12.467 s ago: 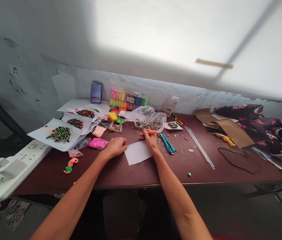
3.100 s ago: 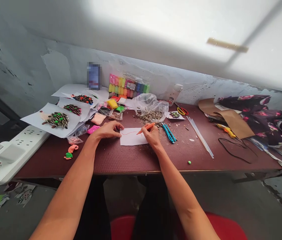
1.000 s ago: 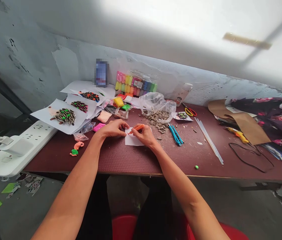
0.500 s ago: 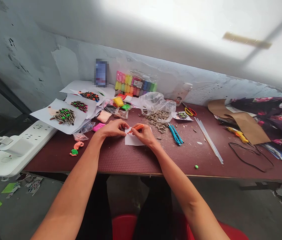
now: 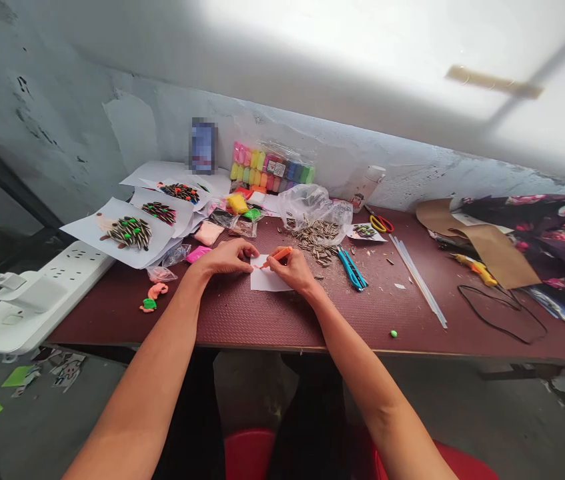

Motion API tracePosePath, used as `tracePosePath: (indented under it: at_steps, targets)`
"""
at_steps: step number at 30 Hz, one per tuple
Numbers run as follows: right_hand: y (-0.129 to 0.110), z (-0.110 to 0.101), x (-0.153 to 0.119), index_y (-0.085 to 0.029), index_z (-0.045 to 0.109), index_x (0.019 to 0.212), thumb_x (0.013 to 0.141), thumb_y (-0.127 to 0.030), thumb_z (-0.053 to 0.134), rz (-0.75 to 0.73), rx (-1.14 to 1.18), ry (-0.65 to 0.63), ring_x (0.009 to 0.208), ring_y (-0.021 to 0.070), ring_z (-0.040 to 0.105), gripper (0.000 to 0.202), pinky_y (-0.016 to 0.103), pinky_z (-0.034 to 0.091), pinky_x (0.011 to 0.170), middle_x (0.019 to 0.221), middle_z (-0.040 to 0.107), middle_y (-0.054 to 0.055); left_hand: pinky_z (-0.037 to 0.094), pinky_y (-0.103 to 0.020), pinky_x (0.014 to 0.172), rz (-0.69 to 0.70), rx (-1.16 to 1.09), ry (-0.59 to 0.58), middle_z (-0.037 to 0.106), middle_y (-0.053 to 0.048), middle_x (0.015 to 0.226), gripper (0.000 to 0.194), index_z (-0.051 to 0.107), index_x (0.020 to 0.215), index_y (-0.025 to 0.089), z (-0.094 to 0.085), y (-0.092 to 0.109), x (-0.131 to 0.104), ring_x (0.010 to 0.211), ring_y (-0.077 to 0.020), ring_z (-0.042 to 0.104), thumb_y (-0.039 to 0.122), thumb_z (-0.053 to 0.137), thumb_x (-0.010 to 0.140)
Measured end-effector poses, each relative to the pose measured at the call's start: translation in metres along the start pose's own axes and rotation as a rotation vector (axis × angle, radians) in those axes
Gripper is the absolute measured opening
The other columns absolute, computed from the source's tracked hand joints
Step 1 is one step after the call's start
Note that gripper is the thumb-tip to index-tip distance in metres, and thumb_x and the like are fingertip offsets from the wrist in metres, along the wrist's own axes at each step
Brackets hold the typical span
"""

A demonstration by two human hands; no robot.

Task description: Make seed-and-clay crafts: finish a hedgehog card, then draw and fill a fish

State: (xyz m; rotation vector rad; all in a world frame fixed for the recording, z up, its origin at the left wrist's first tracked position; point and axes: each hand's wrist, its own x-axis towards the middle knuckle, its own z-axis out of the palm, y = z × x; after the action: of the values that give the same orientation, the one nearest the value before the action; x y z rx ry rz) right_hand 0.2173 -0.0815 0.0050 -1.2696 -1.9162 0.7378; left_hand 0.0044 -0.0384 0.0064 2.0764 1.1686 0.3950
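A small white sheet of paper (image 5: 265, 281) lies on the table in front of me, with a short orange line near its top. The curled fingers and thumb of my left hand (image 5: 229, 259) hold the sheet down at its left edge. My right hand (image 5: 292, 268) is closed around an orange marker (image 5: 282, 255), tilted with its tip down at the orange line. That hand covers the sheet's right side. Just beyond my right hand spreads a pile of striped sunflower seeds (image 5: 316, 233), beside a blue utility knife (image 5: 353, 269).
Seed-covered hedgehog pictures (image 5: 131, 232) lie at left near a white power strip (image 5: 69, 283). Clay packets (image 5: 209, 233) and a multicolour clay set (image 5: 272, 167) are behind. To the right are scissors (image 5: 381, 223), glue sticks (image 5: 419, 283) and a yellow glue gun (image 5: 482, 272) with its cord.
My right hand and the marker have shifted slightly right, and more of the orange line shows on the paper. My left hand has stayed in place.
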Motion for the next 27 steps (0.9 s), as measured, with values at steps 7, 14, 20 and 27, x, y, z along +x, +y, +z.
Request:
tracePosePath:
  at_steps: [7,14,20,27]
  targets:
    - [0.0047,-0.001,-0.0004,-0.016,0.077,0.069,0.082,-0.02,0.059,-0.001,-0.007,0.017,0.06,0.009,0.055,0.023,0.021,0.037,0.058,0.071,0.072,0.001,0.049,-0.033,0.08,-0.003,0.004,-0.006,0.07,-0.008,0.106,0.055,0.074,0.11,0.016,-0.0003,0.0002,0.0001,0.092,-0.0243,0.062,0.043,0.07,0.063]
    - [0.0096,-0.0012,-0.0001,-0.016,0.073,0.067,0.082,-0.023,0.059,0.019,0.006,0.052,0.055,0.0087,0.05,0.022,0.022,0.034,0.054,0.063,0.066,0.0,0.049,-0.033,0.081,-0.005,0.009,-0.002,0.07,-0.008,0.108,0.054,0.074,0.109,0.017,-0.001,0.0006,-0.0002,0.093,-0.0241,0.062,0.044,0.071,0.062]
    - [0.0076,-0.0015,-0.0007,-0.016,0.073,0.066,0.081,-0.024,0.059,0.026,0.027,0.046,0.055,0.009,0.05,0.022,0.022,0.035,0.055,0.064,0.067,0.001,0.048,-0.033,0.081,-0.001,0.002,-0.01,0.072,-0.008,0.107,0.054,0.074,0.108,0.017,-0.0015,0.004,-0.001,0.093,-0.0248,0.062,0.045,0.071,0.062]
    - [0.0041,-0.0039,-0.0011,-0.017,0.071,0.064,0.079,-0.023,0.058,0.044,-0.009,0.081,0.055,0.0088,0.049,0.021,0.022,0.034,0.054,0.062,0.065,-0.001,0.049,-0.033,0.081,-0.008,-0.002,0.0,0.072,-0.008,0.107,0.053,0.075,0.108,0.018,-0.0018,0.0045,-0.0016,0.093,-0.0249,0.062,0.044,0.072,0.062]
